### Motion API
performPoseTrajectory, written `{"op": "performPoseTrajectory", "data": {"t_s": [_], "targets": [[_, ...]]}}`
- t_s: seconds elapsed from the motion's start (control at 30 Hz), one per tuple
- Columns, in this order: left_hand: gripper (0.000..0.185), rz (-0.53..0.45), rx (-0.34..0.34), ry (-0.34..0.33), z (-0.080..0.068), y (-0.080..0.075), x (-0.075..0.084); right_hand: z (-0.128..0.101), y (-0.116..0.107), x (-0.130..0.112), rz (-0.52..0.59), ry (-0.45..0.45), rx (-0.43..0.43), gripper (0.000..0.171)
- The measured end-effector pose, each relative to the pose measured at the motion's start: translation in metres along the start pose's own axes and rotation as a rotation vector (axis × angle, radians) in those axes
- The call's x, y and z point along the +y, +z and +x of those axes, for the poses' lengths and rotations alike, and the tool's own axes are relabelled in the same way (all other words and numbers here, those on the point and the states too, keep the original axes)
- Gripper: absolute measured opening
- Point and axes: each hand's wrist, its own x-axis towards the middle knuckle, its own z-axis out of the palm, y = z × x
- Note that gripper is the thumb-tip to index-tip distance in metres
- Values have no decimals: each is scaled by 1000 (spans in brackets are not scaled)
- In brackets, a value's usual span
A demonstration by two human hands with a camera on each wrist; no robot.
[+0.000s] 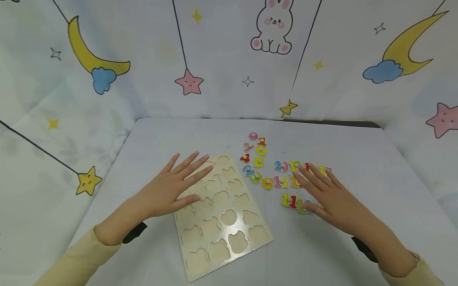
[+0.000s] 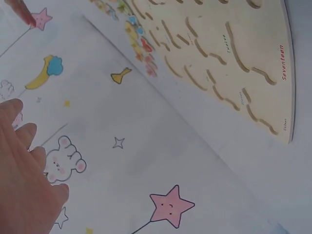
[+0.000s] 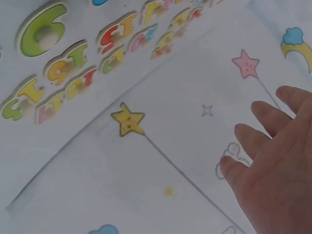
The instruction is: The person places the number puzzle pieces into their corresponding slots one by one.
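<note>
My left hand (image 1: 175, 186) is held above the upper left of a pale wooden puzzle board (image 1: 229, 206), fingers spread and holding nothing. The board lies at a slant, its number-shaped recesses bare; printed words such as "Seventeen" show beside them in the left wrist view. My right hand (image 1: 332, 198) hovers with straight, spread fingers over the right part of the colourful number pieces (image 1: 279, 182), covering some of them. These pieces lie in rows and a column right of the board. A green 6 (image 3: 43, 34) shows large in the right wrist view.
A white cloth covers the table (image 1: 304, 254). Behind it stands a white backdrop (image 1: 222, 43) printed with moons, stars and a rabbit. The table's dark back edge (image 1: 343, 123) shows at the far right.
</note>
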Motion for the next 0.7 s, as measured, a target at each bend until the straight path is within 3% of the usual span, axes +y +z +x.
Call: {"op": "performPoseTrajectory", "data": {"t_s": [0.23, 0.33, 0.53, 0.7], "targets": [[68, -41, 44, -85, -8, 9, -16, -25, 7, 20, 82, 139, 1, 77], [65, -101, 73, -142, -15, 13, -24, -32, 10, 28, 128, 181, 8, 75], [58, -320, 140, -282, -33, 20, -41, -43, 17, 45, 202, 270, 16, 71], [55, -530, 136, -414, -40, 27, -52, -56, 23, 56, 248, 386, -42, 64]]}}
